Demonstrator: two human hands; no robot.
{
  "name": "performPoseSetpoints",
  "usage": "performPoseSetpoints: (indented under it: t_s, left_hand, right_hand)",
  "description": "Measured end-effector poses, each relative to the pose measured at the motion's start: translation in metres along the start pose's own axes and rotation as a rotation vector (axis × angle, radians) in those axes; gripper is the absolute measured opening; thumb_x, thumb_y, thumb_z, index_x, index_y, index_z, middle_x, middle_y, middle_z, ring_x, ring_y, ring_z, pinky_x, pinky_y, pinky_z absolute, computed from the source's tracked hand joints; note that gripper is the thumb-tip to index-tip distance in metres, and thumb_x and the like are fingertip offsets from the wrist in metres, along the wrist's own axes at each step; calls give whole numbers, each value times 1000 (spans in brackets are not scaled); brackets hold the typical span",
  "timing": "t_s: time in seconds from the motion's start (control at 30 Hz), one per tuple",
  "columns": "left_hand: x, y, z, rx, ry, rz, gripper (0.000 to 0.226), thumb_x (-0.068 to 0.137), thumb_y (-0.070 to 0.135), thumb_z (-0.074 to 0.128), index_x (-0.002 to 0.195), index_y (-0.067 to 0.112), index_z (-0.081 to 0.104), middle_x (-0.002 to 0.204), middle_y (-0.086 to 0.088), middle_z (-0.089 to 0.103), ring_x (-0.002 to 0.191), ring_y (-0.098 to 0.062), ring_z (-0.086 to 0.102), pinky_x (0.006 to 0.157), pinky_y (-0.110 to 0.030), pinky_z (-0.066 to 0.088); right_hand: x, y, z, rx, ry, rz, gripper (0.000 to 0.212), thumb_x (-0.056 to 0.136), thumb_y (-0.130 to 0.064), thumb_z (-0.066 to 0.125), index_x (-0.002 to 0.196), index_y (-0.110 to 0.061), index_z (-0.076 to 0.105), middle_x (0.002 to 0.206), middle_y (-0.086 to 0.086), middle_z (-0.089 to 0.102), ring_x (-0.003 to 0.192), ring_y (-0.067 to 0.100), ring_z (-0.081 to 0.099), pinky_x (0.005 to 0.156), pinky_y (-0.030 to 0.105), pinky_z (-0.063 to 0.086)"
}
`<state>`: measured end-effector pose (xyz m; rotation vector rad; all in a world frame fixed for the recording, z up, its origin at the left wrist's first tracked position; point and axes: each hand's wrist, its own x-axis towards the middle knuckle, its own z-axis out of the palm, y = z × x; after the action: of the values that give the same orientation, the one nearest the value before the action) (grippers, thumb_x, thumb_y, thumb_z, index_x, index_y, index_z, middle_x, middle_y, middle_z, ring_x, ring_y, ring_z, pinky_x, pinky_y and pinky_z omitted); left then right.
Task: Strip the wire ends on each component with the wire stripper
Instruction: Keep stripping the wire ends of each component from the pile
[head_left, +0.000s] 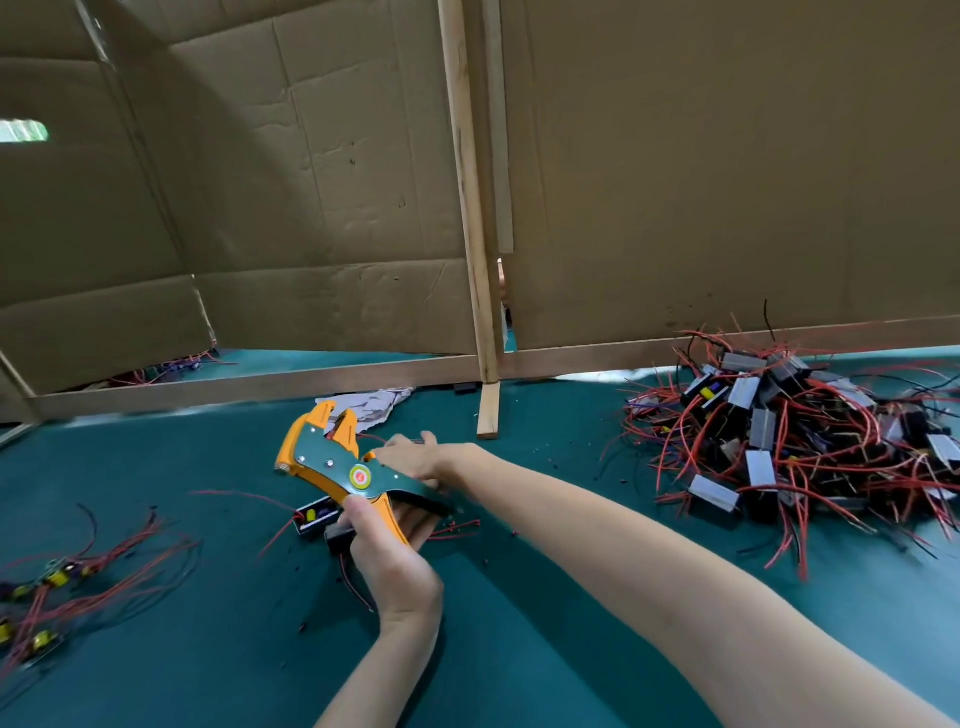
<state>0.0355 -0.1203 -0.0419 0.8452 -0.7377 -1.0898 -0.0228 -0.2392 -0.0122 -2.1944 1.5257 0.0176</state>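
Much of the right hand (415, 460) is blurred and partly hidden behind the wire stripper (332, 462), so it cannot be told whether its grip is closed on anything. A thin red wire (370, 440) is seen just beside its fingers, near the tool's head. The handles of the wire stripper are largely covered by the left hand (392, 564), whose grip is wrapped round them, with the thumb laid near the pivot. Beneath that hand a black component (316, 515) with yellow parts is half concealed, lying on the bench (519, 649).

The tool is held above the bench with its orange jaws apart and pointed up and away. The right forearm is stretched across from the lower right corner, where it is cut off by the frame edge. The left forearm rises from the bottom edge.

At the right a pile of components (779, 447) with red and black wires is cropped by the frame edge. At the left a few loose components (52, 582) are blurred. A crumpled cloth (371, 405) is partly masked by the tool's head, in front of the cardboard wall (311, 182).
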Motion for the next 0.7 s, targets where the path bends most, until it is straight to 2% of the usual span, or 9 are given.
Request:
performPoseSetpoints:
  t_s: [0.1, 0.17, 0.2, 0.23, 0.27, 0.37, 0.47, 0.6, 0.7]
  left_hand:
    - [-6, 2, 0, 25, -83, 39, 53, 95, 54, 26, 109, 17, 61, 113, -19, 66, 101, -28, 65, 85, -41, 55]
    - [-7, 1, -1, 43, -98, 46, 58, 89, 57, 28, 107, 15, 63, 106, -21, 68, 95, -30, 67, 78, -38, 56]
    - [-7, 0, -2, 49, -97, 52, 59, 88, 58, 28, 103, 14, 65, 99, -20, 70, 89, -29, 68, 71, -33, 57]
    - [-6, -1, -2, 47, -97, 57, 58, 91, 57, 28, 99, 14, 66, 93, -17, 72, 85, -28, 69, 68, -30, 58]
    - [-6, -1, -2, 45, -103, 54, 58, 96, 54, 26, 97, 13, 66, 89, -14, 73, 84, -28, 70, 67, -29, 58]
    - [-5, -3, -2, 75, -108, 33, 61, 103, 47, 19, 99, 8, 66, 93, -14, 73, 90, -30, 69, 75, -33, 58]
    - [-4, -3, -2, 92, -94, 10, 66, 102, 52, 20, 116, 2, 60, 106, -20, 69, 97, -31, 68, 81, -36, 57]
    - [-5, -2, -3, 84, -86, -20, 72, 98, 58, 22, 117, 0, 60, 108, -22, 69, 98, -31, 68, 83, -39, 56]
    - [-3, -1, -3, 97, -57, -45, 68, 100, 54, 21, 120, 2, 59, 110, -22, 68, 99, -30, 68, 83, -40, 55]
  right_hand:
    - [-16, -4, -7, 45, 9, 24, 20, 103, -24, 36, 110, -8, 48, 126, 23, 44, 125, 35, 37, 109, 51, 26]
    - [-25, -2, -14, 74, 65, -4, 21, 99, -11, 39, 80, -10, 48, 89, 18, 47, 77, 29, 51, 68, 28, 50]
    - [-30, 0, -17, 74, 86, -33, 29, 94, -2, 41, 67, -13, 44, 76, 14, 46, 61, 21, 45, 48, 18, 44]
    - [-35, 4, -19, 64, 86, -53, 33, 88, 4, 42, 60, -14, 43, 70, 14, 50, 54, 17, 43, 42, 13, 39]
    - [-39, 10, -20, 63, 73, -44, 31, 84, 4, 43, 59, -12, 49, 69, 13, 56, 52, 13, 46, 48, 10, 39]
    - [-52, 36, -24, 90, 101, -28, 24, 91, -19, 59, 68, -20, 65, 71, -4, 63, 65, 3, 53, 79, 26, 42]
    - [-71, 55, -31, 122, 75, 5, 21, 87, -39, 70, 80, -19, 72, 79, -5, 62, 78, 10, 51, 72, 26, 39]
    - [-89, 67, -41, 213, 63, 58, 31, 85, -36, 73, 109, -16, 72, 101, -6, 66, 97, 10, 56, 84, 25, 42]
    - [-101, 75, -47, 365, 132, 89, 59, 90, -11, 64, 143, -23, 41, 136, 9, 50, 111, 22, 54, 89, 31, 45]
